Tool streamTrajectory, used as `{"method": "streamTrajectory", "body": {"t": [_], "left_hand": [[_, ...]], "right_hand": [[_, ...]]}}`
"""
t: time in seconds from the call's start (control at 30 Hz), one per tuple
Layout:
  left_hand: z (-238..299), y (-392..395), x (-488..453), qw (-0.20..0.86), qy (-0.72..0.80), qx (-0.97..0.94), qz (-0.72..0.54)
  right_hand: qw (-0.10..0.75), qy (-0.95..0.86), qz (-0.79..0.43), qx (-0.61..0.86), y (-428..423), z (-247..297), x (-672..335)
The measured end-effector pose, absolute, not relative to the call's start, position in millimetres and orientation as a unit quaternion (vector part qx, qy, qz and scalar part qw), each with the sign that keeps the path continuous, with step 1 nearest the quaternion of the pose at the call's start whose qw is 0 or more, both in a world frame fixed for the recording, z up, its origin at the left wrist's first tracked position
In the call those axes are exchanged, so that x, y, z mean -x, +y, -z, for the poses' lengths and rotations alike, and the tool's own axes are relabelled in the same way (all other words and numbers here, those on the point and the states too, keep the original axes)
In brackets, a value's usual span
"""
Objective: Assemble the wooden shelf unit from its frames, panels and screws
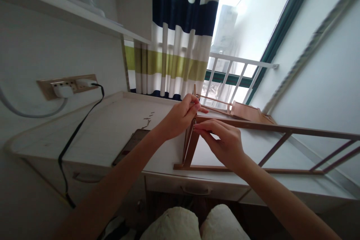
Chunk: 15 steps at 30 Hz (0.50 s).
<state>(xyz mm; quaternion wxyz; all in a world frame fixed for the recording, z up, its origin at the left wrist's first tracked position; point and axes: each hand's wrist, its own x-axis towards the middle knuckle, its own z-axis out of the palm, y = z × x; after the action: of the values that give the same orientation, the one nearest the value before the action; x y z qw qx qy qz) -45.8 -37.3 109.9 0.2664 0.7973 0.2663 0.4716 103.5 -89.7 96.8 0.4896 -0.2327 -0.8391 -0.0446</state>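
A brown wooden frame (291, 129) with crossbars lies on the white desk. My left hand (182, 118) is at its far left corner, thumb and index finger pinched together; what they hold, if anything, is hidden. Just below and to the right, my right hand (223, 142) pinches near the same corner. A tiny shiny piece shows at its fingertips, too small to name. Several small dark pieces, perhaps screws (147, 119), lie scattered on the desk left of my hands. A thin wooden piece (194, 89) stands up behind my left fingers.
More wooden parts (249, 113) rest at the back by the window railing (239, 60). A dark flat device (131, 144) lies partly behind my left forearm on the desk (92, 135). A black cord (80, 125) hangs from the wall socket (67, 85) across the desk's left side.
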Motion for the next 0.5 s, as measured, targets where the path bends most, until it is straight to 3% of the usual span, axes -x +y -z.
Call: {"method": "streamTrajectory", "body": {"t": [0.5], "left_hand": [[-110.1, -37.0, 45.9, 0.261, 0.263, -0.798, -0.476]], "right_hand": [[0.494, -0.831, 0.046, 0.251, -86.1, -92.9, -101.9]]}}
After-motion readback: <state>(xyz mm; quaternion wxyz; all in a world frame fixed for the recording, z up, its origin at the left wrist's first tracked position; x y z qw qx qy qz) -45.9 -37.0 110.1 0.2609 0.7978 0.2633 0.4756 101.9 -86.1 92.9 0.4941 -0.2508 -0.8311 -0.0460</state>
